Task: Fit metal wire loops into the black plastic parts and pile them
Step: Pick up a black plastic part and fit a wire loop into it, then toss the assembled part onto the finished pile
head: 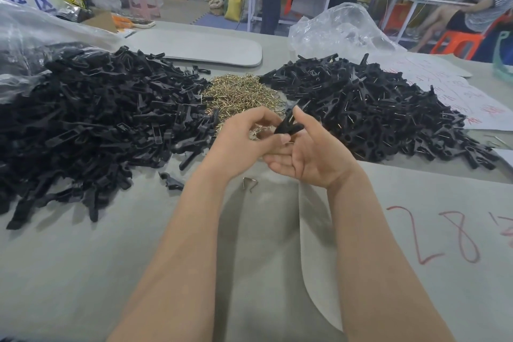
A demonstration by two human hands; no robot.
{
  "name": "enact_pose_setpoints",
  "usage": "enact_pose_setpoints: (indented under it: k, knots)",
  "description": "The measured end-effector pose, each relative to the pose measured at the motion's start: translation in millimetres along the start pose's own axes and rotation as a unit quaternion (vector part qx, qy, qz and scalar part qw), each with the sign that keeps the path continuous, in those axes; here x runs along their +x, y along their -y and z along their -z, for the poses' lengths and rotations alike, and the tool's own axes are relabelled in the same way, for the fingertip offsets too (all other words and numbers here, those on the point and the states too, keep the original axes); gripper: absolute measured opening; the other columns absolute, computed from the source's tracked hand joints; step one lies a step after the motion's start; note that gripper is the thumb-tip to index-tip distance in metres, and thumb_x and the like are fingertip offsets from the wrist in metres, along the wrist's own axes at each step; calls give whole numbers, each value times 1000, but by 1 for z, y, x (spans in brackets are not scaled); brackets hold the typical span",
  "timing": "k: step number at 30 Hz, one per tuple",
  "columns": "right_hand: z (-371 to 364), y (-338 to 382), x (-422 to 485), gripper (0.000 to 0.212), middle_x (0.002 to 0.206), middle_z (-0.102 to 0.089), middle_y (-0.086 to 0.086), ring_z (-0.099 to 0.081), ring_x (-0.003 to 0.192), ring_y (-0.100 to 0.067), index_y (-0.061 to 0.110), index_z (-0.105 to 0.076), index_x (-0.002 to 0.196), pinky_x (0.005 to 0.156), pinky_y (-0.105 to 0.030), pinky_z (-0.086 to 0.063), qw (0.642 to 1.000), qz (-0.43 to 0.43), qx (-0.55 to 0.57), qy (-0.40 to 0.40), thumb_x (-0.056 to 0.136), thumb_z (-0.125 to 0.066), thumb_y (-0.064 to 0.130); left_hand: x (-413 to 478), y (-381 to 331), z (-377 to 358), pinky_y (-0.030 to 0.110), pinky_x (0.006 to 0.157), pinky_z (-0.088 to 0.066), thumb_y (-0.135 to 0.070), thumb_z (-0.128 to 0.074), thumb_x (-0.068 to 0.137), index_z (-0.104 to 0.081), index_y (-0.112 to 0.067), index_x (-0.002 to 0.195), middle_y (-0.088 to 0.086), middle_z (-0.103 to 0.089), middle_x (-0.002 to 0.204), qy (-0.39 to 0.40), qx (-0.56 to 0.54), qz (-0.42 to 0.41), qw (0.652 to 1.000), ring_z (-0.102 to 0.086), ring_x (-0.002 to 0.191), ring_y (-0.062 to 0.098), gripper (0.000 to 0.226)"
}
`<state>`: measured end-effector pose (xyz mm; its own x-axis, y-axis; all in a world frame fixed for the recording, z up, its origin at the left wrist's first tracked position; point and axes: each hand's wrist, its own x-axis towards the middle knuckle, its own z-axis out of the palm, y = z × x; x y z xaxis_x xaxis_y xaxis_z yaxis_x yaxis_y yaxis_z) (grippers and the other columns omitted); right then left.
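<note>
Both hands meet over the grey table (83,272), right in front of the heap of brass-coloured wire loops (244,93). The left hand (244,137) has its fingers curled and pinches a black plastic part (288,127) from the left. The right hand (313,159), palm up, clamps its thumb onto the same part while its other fingers lie straight beneath the left hand. So the part is held in the air between the two, just above the near edge of the loops. To the left spreads the big pile of bare black parts (97,119); to the right sits the pile of fitted parts (374,114), glints of wire showing. One stray wire loop (249,183) lies below the hands, a loose black piece (172,181) beside it.
</note>
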<state>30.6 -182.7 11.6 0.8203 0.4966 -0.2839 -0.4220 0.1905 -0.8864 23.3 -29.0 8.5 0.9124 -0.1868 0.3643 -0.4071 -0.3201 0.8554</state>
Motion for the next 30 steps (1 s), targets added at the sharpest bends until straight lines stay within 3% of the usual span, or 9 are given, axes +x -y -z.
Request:
enact_pose_setpoints:
  k: [8,12,15,18,21,24,27,28,30]
  knots:
    - [-3,-4,7,41,60,-69,-4,-68,54,-10,8,-64,86,50,-18,-55,998,44,-12,-47,96,-42,41,-2,-9,-1,37,99,-46,-12,-71,83,-65,-26,101,-6,-67,103,39,-44,32,998,-61,102,12,24]
    - [-5,-6,11,37,59,-68,-3,-67,52,-8,9,-62,89,48,-18,-53,997,40,-13,-66,96,-44,40,-3,-8,0,23,91,-49,-10,-71,82,-66,-20,101,-7,-68,95,44,-65,30,996,-62,94,3,21]
    - [-7,-4,11,61,66,-71,-6,-69,58,-11,10,-64,95,49,-19,-54,997,26,-29,-67,75,-50,66,-2,-7,-1,14,81,-49,-11,-71,83,-66,-26,94,-12,-69,89,21,-94,37,995,-64,87,-1,19]
    - [-4,-1,11,66,71,-72,-3,-66,55,-12,14,-65,91,50,-20,-53,984,44,-98,-140,67,-54,74,0,3,-2,19,81,-47,-22,-71,83,-66,-31,92,-12,-68,86,-28,23,54,998,-63,86,6,14]
    - [-4,-4,14,18,59,-65,4,-53,43,-4,13,-65,88,44,-15,-44,948,122,-236,-176,88,-65,31,1,8,-7,21,83,-41,-22,-71,83,-68,-23,109,-3,-66,101,-9,152,48,987,-58,96,13,26]
    - [-3,-1,17,6,60,-63,4,-55,45,3,9,-59,90,50,-14,-45,873,273,-194,-355,87,-65,9,3,10,-7,30,100,-32,-35,-69,84,-57,-23,128,3,-50,129,-61,246,83,964,-44,121,20,48]
    - [7,10,11,74,128,-56,-13,-61,106,-7,8,-21,145,90,-18,-46,815,336,-14,-473,87,-66,20,1,18,13,43,101,-27,-42,-65,84,-55,-25,124,6,-45,132,-205,352,215,887,-38,123,28,45]
    - [10,8,10,89,144,-41,-15,-52,122,-15,12,-1,150,101,-23,-41,816,324,-34,-477,88,-65,22,-1,22,19,45,101,-25,-41,-63,84,-55,-24,122,7,-45,131,-213,370,259,866,-36,123,31,43]
    - [5,0,15,97,147,-32,-13,-47,126,-20,21,16,149,110,-33,-34,826,286,-174,-454,90,-61,18,-4,26,21,45,100,-23,-39,-62,85,-53,-25,123,9,-45,132,-162,386,315,852,-33,124,33,41]
